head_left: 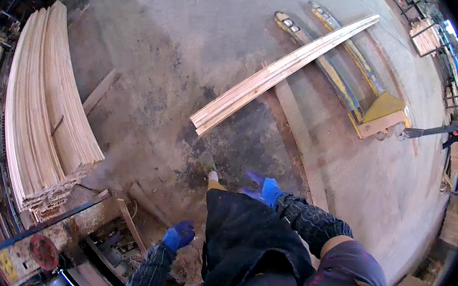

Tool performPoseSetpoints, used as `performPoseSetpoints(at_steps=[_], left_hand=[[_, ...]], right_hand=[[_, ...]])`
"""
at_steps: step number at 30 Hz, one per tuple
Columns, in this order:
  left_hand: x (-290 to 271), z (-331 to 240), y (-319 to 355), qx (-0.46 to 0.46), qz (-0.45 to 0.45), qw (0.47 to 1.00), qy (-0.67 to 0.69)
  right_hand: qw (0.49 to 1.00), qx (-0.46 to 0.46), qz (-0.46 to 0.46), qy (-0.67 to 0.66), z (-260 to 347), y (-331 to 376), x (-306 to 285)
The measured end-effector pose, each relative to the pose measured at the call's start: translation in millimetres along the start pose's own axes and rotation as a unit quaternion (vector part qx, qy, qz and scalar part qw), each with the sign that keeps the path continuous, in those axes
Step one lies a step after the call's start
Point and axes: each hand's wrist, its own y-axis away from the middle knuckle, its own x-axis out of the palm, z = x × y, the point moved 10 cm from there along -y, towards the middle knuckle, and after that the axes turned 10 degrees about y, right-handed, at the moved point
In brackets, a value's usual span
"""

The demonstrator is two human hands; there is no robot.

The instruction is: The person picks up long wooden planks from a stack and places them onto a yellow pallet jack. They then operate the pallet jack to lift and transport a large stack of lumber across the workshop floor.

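Partly hidden, right hand [262, 188] is empty; left hand [179, 235] curled, empty.

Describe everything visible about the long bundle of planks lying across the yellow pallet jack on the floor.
The bundle of planks is a few long, narrow boards of pale, fresh-cut-looking wood, stacked flat on one another with edges roughly aligned. It lies diagonally, its far end toward the upper right resting across the forks of the yellow pallet jack, its near end reaching down toward the stained concrete floor. The cut ends show at the near tip. No hand touches it; the blue-gloved right hand is nearest, apart from it.
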Motion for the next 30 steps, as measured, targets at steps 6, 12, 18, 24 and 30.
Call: performPoseSetpoints(at_steps=[6,12,18,24,30], left_hand=[[-17,114,-171,0.096,0.012,0.993,-0.063],[-52,191,-356,-0.087,0.021,0.944,0.318],[-97,273,-544,-0.125,-0.06,0.825,0.548],[-104,218,-610,-0.186,-0.114,0.933,0.286],[-86,224,-610,-0.084,-0.176,0.936,0.292]], right_hand=[[0.837,0.221,-0.069,-0.497,-111,-106,32],[0.921,0.293,-0.043,-0.253,-187,-224,59],[0.822,0.321,-0.108,-0.457,-240,-368,120],[0.779,0.247,-0.144,-0.558,-251,-491,159],[0.701,0.177,-0.191,-0.664,-272,-501,176]])
